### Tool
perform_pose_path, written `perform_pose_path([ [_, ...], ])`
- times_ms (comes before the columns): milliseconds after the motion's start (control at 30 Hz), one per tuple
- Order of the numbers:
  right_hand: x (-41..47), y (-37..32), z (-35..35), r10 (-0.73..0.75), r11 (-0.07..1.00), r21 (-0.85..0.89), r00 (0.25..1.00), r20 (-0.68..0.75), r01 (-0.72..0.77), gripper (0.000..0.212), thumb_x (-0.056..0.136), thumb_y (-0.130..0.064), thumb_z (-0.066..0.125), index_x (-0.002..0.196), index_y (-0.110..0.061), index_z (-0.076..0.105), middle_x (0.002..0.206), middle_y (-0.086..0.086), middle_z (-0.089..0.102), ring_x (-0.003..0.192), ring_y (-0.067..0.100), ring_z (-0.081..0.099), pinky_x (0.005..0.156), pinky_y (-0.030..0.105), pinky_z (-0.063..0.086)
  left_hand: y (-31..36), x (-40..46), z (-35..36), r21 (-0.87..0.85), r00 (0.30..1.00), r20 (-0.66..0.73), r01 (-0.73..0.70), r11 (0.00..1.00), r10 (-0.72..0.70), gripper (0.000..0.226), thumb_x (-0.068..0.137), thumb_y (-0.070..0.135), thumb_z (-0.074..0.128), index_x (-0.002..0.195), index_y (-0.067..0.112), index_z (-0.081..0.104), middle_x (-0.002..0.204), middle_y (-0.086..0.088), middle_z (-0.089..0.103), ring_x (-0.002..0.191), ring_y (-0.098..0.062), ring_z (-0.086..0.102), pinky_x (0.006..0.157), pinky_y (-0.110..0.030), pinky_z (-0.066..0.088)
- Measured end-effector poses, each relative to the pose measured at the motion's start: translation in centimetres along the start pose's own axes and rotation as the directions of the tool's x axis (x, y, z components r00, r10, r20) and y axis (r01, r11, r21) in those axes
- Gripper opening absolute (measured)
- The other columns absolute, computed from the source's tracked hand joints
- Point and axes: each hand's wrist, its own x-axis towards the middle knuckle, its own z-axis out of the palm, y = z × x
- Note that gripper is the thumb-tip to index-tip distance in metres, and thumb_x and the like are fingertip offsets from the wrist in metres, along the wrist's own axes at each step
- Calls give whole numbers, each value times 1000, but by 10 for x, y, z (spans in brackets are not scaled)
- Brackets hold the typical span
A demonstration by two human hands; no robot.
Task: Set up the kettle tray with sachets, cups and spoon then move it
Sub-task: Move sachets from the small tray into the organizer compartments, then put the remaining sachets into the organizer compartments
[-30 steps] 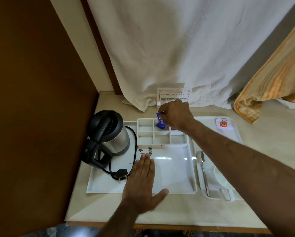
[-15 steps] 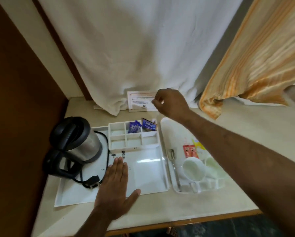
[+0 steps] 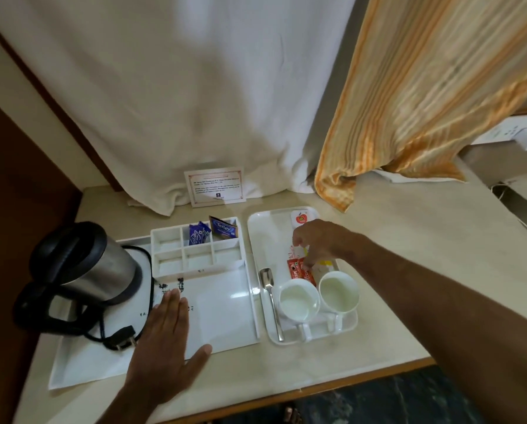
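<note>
while the left hand point(image 3: 167, 347) lies flat, fingers straight, on the white plastic kettle tray point(image 3: 225, 316), the right hand point(image 3: 317, 240) curls fingertips onto red paper sachets point(image 3: 298, 272) just beyond two white ceramic cups point(image 3: 317, 298); whether it grips them is unclear.

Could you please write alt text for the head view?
A right hand reaches over sachets on a small tray holding two cups and a spoon, while the left hand rests flat on the kettle tray beside the kettle.
</note>
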Motion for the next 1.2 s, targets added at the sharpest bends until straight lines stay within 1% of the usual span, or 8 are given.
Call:
perform_pose_path([
  [133, 4, -4, 8, -8, 999, -43, 1000, -5, 7, 61, 58, -46, 86, 110, -34, 57, 108, -11, 61, 96, 13, 57, 70, 29, 43, 2, 0, 0, 3, 1000, -9, -17, 1000, 17, 96, 93, 70, 29, 155, -1, 9, 165, -20, 4, 154, -32, 3, 123, -41, 4],
  [300, 10, -13, 11, -99, 994, -55, 995, 2, 99, 55, 60, -37, 88, 107, -27, 62, 105, -7, 63, 88, 12, 55, 63, 26, 40, 2, 0, -1, 7, 1000, -12, -18, 1000, 18, 96, 93, 69, 31, 155, -1, 8, 166, -20, 3, 154, -33, 4, 124, -40, 1],
  [467, 17, -13, 2, -159, 986, -41, 987, -12, 159, 36, 75, -25, 80, 109, -21, 69, 112, -6, 66, 103, 15, 59, 86, 28, 49, 5, 0, -5, 6, 1000, -3, -16, 1000, 16, 95, 93, 68, 31, 155, 0, 10, 166, -19, 2, 154, -32, 3, 124, -37, 0],
  [600, 20, -14, -5, -181, 982, -54, 983, 14, 182, 29, 78, -15, 74, 107, -20, 71, 113, -5, 65, 105, 16, 60, 88, 30, 51, 6, 0, -8, 9, 1000, 8, -2, 1000, 2, 97, 91, 69, 33, 155, -1, 11, 166, -19, 3, 154, -31, 3, 123, -37, 3],
  [800, 15, -17, -1, -208, 965, -135, 971, 116, 223, 63, 71, -20, 80, 128, -29, 53, 117, -4, 51, 101, 17, 55, 73, 27, 44, 6, 0, -10, 21, 998, 53, 22, 1000, -23, 98, 90, 70, 33, 155, 0, 11, 166, -18, 2, 154, -31, 1, 123, -34, -1],
  [967, 9, -16, 8, -282, 939, -182, 956, 76, 292, 31, 77, -11, 72, 103, -23, 60, 105, 0, 53, 83, 17, 56, 58, 21, 32, 7, 1, -11, 30, 997, 75, 19, 999, -21, 99, 89, 70, 34, 155, 0, 11, 166, -18, 2, 154, -31, 2, 123, -34, -2],
  [1033, 8, -17, 6, -277, 936, -198, 957, 87, 289, 26, 79, -9, 69, 100, -21, 62, 106, 0, 55, 83, 15, 53, 60, 20, 32, 7, 1, -12, 36, 997, 78, 20, 999, -23, 99, 89, 71, 34, 155, 0, 11, 166, -18, 2, 154, -31, 1, 123, -34, -2],
  [1200, 6, -19, -12, -282, 909, -260, 940, 193, 326, 22, 84, -5, 64, 102, -14, 70, 113, 2, 64, 102, 18, 60, 73, 20, 41, 8, 1, -14, 29, 997, 73, 10, 1000, -12, 100, 90, 72, 29, 154, -2, 12, 165, -20, 4, 154, -32, 2, 122, -38, 5],
])
